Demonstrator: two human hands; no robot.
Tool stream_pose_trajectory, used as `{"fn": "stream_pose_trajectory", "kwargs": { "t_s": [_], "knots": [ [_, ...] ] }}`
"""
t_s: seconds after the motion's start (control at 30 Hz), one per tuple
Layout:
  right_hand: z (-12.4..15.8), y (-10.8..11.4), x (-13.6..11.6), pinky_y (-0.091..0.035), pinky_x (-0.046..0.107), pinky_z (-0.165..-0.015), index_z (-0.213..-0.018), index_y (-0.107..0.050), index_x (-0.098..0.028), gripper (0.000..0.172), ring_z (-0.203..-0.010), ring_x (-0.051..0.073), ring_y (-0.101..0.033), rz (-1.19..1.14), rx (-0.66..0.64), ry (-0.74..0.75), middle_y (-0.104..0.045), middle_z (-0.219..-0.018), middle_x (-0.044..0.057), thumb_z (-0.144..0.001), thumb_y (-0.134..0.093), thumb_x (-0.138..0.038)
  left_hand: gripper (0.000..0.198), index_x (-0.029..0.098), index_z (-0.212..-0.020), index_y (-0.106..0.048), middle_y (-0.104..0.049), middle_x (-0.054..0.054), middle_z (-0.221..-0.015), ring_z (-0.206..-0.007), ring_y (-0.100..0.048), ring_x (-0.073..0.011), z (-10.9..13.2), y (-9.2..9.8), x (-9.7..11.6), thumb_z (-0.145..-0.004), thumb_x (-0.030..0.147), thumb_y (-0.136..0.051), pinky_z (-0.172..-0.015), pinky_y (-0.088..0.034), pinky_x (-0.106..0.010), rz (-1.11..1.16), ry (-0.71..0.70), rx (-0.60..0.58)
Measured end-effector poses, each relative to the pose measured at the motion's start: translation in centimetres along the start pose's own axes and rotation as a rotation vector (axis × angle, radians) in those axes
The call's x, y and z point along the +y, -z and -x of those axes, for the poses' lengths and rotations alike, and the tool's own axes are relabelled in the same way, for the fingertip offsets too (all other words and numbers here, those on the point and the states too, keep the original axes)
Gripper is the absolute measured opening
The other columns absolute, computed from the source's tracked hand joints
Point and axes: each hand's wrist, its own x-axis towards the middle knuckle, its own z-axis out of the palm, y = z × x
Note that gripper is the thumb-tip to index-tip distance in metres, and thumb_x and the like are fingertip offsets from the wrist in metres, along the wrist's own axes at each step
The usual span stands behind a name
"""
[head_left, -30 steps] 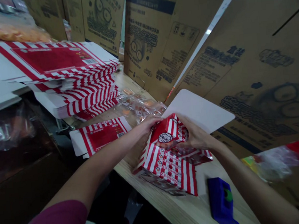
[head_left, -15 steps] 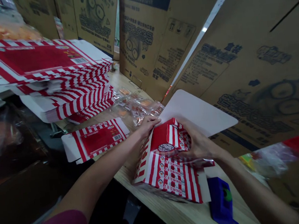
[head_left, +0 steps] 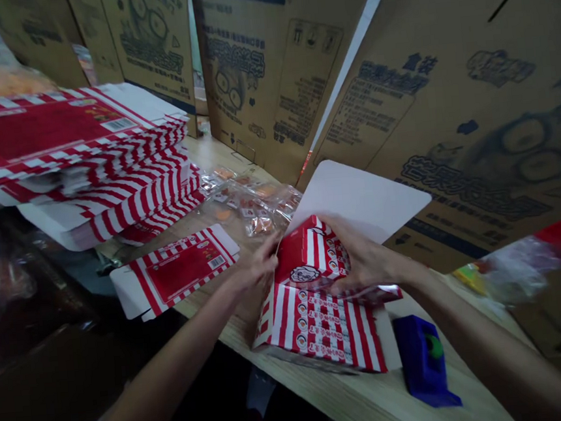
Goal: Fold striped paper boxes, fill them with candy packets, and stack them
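Observation:
An open red-and-white striped carton lies on the table with its white flap raised at the back. My right hand is closed around a smaller red-and-white striped box with a cartoon face on its end. This small box sits over the far part of the carton, in front of the flap. My left hand pinches the carton's left edge; its fingertips are partly hidden behind that edge. Whatever lies beneath the right hand is mostly hidden.
Flattened striped cartons are stacked at the left, and a single flat carton lies nearer. Clear snack packets lie behind my left hand. A blue tape dispenser stands at the right. Large cardboard boxes wall off the back.
My left hand has slid slightly toward me and left along the carton's edge. My right hand keeps its grip on the small box. The camera view has shifted a little.

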Motion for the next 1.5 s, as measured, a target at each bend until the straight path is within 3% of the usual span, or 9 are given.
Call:
{"fn": "stream_pose_trajectory", "kwargs": {
  "t_s": [0.13, 0.23, 0.33, 0.5, 0.73, 0.93, 1.23, 1.4, 1.5],
  "knots": [
    [-1.7, 0.7, -0.3, -0.045, 0.052, -0.099, -0.141, -0.031, -0.025, 0.106, -0.117, 0.037, -0.052, -0.078, 0.022, -0.054, -0.050, -0.133, 0.013, -0.057, -0.077, -0.069, 0.089, 0.027, -0.142, -0.041, -0.043, -0.006, -0.149, -0.138, -0.035, -0.0315, 2.7, -1.3, 0.1, -0.063, 0.025, -0.081, -0.114, -0.030, -0.044, -0.070, -0.020, -0.039],
    [-3.7, 1.1, -0.2, -0.051, 0.045, -0.085, -0.118, -0.055, -0.021, 0.069, -0.098, 0.030, -0.060, -0.115, 0.058, -0.076, -0.063, -0.112, 0.011, -0.071, -0.066, -0.070, 0.087, 0.026, -0.142, -0.041, -0.046, -0.007, -0.146, -0.137, -0.036, -0.0332, 2.6, -1.7, 0.1, -0.063, 0.025, -0.078, -0.113, -0.030, -0.046, -0.035, -0.023, -0.045],
    [-5.6, 1.3, 0.2, -0.051, 0.034, -0.070, -0.095, -0.065, -0.019, 0.047, -0.078, 0.021, -0.061, -0.217, -0.039, -0.097, -0.068, -0.090, 0.005, -0.084, -0.055, -0.064, 0.091, 0.024, -0.143, -0.040, -0.042, -0.007, -0.150, -0.139, -0.032, -0.0342, 2.1, -1.2, -0.2, -0.061, 0.025, -0.078, -0.114, -0.028, -0.046, -0.014, -0.021, -0.059],
    [-6.6, 1.7, 1.2, -0.043, 0.025, -0.050, -0.081, -0.067, -0.018, 0.045, -0.056, 0.013, -0.053, -0.394, -0.204, -0.123, -0.062, -0.066, 0.000, -0.085, -0.055, -0.061, 0.085, 0.020, -0.140, -0.045, -0.043, -0.008, -0.149, -0.139, -0.031, -0.0353, 2.0, -0.6, -0.7, -0.060, 0.026, -0.074, -0.115, -0.027, -0.046, -0.001, -0.046, -0.019],
    [-6.4, 2.2, 1.3, -0.048, 0.026, -0.061, -0.096, -0.070, -0.016, 0.043, -0.069, 0.014, -0.058, -0.437, -0.256, -0.113, -0.069, -0.082, 0.003, -0.087, -0.055, -0.056, 0.083, 0.019, -0.137, -0.047, -0.047, -0.009, -0.146, -0.137, -0.035, -0.0347, 2.0, -0.7, -1.0, -0.059, 0.025, -0.073, -0.114, -0.027, -0.045, 0.005, -0.045, 0.016],
    [-5.9, 2.2, 1.2, -0.049, 0.029, -0.071, -0.097, -0.070, -0.016, 0.040, -0.081, 0.018, -0.062, -0.473, -0.269, -0.105, -0.070, -0.093, 0.005, -0.086, -0.058, -0.052, 0.083, 0.018, -0.137, -0.048, -0.050, -0.009, -0.143, -0.138, -0.034, -0.0363, 2.0, -1.4, -1.2, -0.059, 0.025, -0.073, -0.114, -0.026, -0.047, 0.124, -0.048, -0.045],
    [-5.7, 1.5, 1.4, -0.049, 0.028, -0.066, -0.101, -0.068, -0.016, 0.042, -0.073, 0.017, -0.061, -0.470, -0.275, -0.214, -0.070, -0.087, 0.005, -0.086, -0.056, -0.054, 0.092, 0.022, -0.146, -0.036, -0.039, -0.005, -0.152, -0.143, -0.023, -0.0348, 1.9, -0.7, -2.4, -0.062, 0.027, -0.074, -0.118, -0.021, -0.047, 0.128, 0.005, -0.094],
    [-5.7, 1.4, 1.4, -0.050, 0.030, -0.081, -0.115, -0.067, -0.020, 0.045, -0.093, 0.020, -0.062, -0.509, -0.252, -0.184, -0.069, -0.107, 0.005, -0.082, -0.063, -0.050, 0.090, 0.023, -0.146, -0.035, -0.032, -0.004, -0.155, -0.145, -0.019, -0.0325, 1.9, -0.6, -2.3, -0.065, 0.026, -0.072, -0.119, -0.016, -0.045, 0.081, -0.016, -0.110],
    [-6.3, 1.6, 1.5, -0.049, 0.031, -0.087, -0.118, -0.067, -0.022, 0.047, -0.101, 0.021, -0.062, -0.513, -0.336, -0.159, -0.069, -0.111, 0.004, -0.079, -0.067, -0.048, 0.090, 0.022, -0.147, -0.035, -0.032, -0.004, -0.155, -0.145, -0.019, -0.0333, 1.8, -0.7, -2.0, -0.064, 0.027, -0.072, -0.119, -0.016, -0.047, 0.052, -0.032, -0.119]
  ]
}}
